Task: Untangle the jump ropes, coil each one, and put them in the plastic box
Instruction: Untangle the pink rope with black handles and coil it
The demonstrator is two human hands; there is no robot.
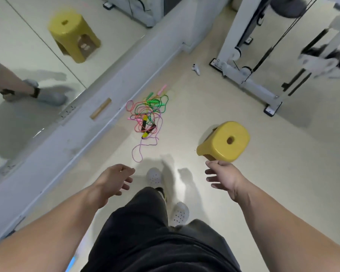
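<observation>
With the left hand (116, 179) and right hand (222, 177) empty, each grip loose, tugging one loop of the tangled jump ropes (147, 118) farther off could tighten their knots

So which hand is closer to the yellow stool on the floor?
Right. The right hand hovers by the near edge of the yellow stool; the left hand is well off to the stool's left.
</observation>
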